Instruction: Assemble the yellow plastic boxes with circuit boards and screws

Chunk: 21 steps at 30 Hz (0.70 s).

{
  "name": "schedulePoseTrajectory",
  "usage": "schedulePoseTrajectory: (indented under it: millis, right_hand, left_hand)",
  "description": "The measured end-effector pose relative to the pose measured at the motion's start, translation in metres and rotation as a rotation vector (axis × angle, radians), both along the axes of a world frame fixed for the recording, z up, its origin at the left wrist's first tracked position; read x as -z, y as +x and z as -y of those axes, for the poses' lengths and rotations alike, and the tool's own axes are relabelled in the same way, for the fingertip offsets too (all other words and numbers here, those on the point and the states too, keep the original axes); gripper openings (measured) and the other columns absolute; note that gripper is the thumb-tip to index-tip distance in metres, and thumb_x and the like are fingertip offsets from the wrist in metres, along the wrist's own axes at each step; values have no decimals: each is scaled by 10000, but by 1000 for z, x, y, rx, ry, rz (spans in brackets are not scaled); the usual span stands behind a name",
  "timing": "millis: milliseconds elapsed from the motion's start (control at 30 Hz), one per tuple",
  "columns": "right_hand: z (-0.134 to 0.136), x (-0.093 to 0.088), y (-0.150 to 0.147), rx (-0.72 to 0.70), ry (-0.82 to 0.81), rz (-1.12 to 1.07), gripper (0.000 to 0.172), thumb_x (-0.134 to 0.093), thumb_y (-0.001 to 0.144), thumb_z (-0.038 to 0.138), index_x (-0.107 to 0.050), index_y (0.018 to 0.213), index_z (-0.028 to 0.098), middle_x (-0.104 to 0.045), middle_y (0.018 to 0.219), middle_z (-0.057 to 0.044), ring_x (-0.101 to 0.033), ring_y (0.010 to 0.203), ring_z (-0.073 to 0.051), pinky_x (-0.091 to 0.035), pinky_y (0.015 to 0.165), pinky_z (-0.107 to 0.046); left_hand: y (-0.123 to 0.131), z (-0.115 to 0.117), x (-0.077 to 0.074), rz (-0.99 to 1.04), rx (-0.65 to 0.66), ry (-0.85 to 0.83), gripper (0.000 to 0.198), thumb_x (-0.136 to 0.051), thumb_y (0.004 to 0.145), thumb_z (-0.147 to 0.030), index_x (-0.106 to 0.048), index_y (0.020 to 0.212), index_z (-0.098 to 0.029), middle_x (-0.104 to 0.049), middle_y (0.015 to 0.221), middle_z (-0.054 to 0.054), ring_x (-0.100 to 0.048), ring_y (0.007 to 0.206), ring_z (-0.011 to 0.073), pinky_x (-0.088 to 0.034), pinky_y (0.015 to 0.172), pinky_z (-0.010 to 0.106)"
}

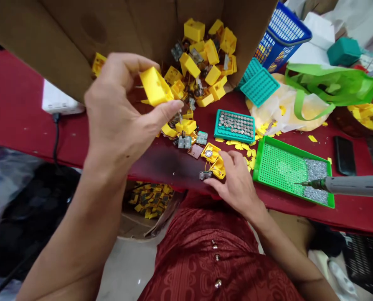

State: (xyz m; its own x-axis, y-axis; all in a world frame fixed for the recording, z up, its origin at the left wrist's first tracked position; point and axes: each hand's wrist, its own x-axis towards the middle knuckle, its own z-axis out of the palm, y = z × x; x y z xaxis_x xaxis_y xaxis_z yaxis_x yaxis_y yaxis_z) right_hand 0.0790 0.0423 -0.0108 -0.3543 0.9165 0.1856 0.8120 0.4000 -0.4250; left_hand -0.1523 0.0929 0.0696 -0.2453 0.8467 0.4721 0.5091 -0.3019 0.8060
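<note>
The left hand (120, 113) is raised well to the left of the green tray (283, 165), thumb and fingers pinched around a yellow plastic shell (155, 85). The right hand (236, 182) rests just left of that tray on the red table (167, 165), fingers closed on a yellow base (214, 161) bearing a round metal disc. Beyond the tray's far left corner sits a teal tray (235, 125) of button cells. A grey screwdriver (349, 185) points over the tray's near right end. Farther back and left, a cardboard box (64, 37) holds yellow parts (205, 54).
</note>
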Motion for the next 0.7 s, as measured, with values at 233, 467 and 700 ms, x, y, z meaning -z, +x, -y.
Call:
schedulePoseTrajectory:
  millis: [233, 467, 700]
  right_hand:
    - [-50, 21, -38, 46, 65, 83, 372, -671, 898, 283, -626, 1240, 144, -564, 1240, -182, -523, 1103, -313, -504, 958, -470]
    - [-71, 2, -43, 19, 120, -70, 372, -710, 846, 247, -619, 1190, 139, -558, 1247, -201, -518, 1145, -344, -467, 1009, -566]
    - [1, -3, -37, -266, -769, -894, 418, -669, 831, 353, -585, 1215, 211, -663, 1099, -90, -672, 882, -188, -589, 719, -345]
  left_hand:
    - [-18, 31, 0, 316, 62, -152, 618, -926, 583, -488, -657, 1053, -190, -687, 809, -5, -677, 625, 128, -557, 431, 193]
    - [-13, 76, -11, 632, 57, -411, 486, -929, 620, -419, -733, 1031, -247, -725, 886, -10, -693, 623, 117, -587, 466, 172]
    - [11, 78, -11, 921, 240, -573, 402, -828, 724, -527, -764, 1001, -242, -711, 936, 19, -649, 672, 149, -582, 464, 229]
